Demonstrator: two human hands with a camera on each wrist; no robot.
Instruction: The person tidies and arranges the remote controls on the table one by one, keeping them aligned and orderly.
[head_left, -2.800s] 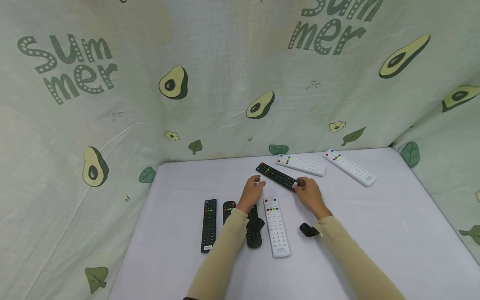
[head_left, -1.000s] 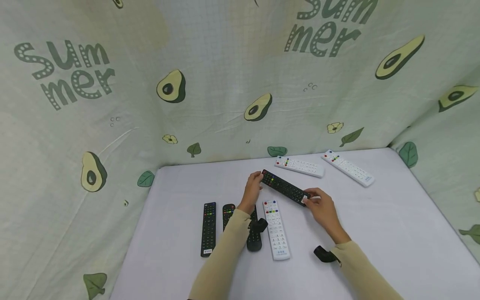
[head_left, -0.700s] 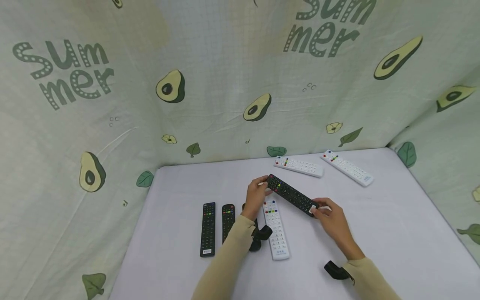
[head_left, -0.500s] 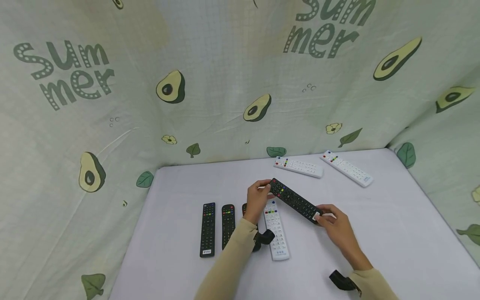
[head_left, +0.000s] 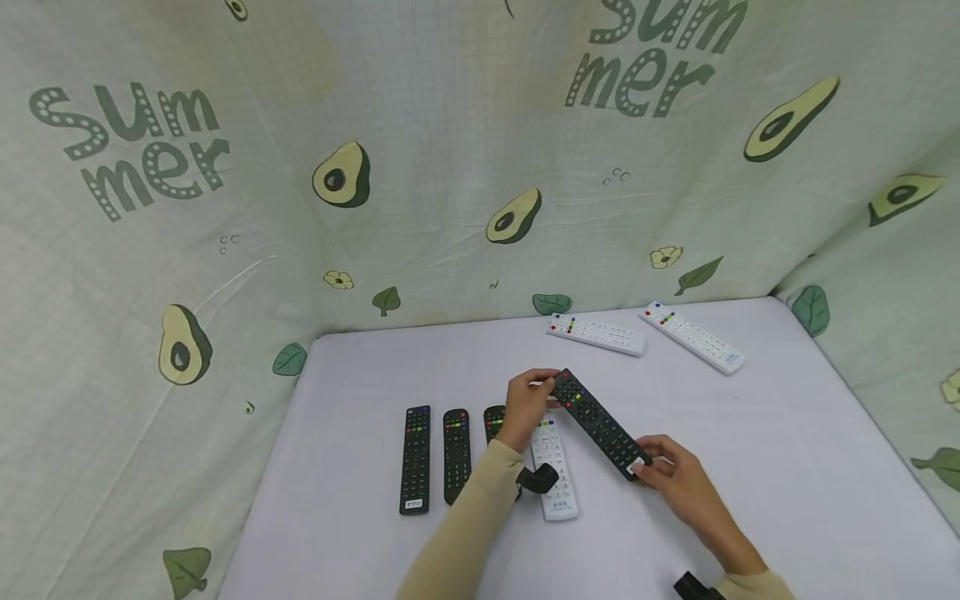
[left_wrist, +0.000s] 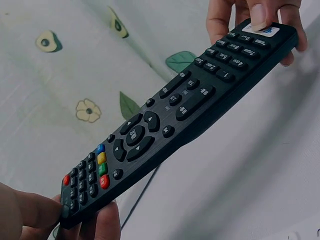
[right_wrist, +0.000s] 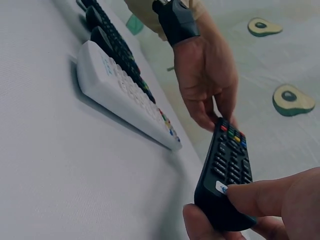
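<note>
A black remote control [head_left: 602, 425] with coloured buttons and a white label is held above the table, slanting down to the right in the head view. My left hand [head_left: 527, 407] pinches its far end, thumb on top, beside the red button. At the labelled end, my right hand [head_left: 678, 479] grips it with the thumb on the label, as the right wrist view shows. Under my left hand and wrist lies a white remote [head_left: 553, 475], partly covered. Another black remote [head_left: 492, 419] is mostly hidden by my left forearm.
Two more black remotes, one squared [head_left: 416, 460] and one rounded [head_left: 456, 454], lie upright in a row at left. Toward the back of the white table [head_left: 337, 467] rest two white remotes, one near the middle [head_left: 596, 334] and one farther right [head_left: 693, 337]. A patterned curtain [head_left: 420, 108] stands behind.
The black remote has come off the back of the table toward the person and to the right, turning steeper. My left hand, earlier apart from it, now pinches its far end.
</note>
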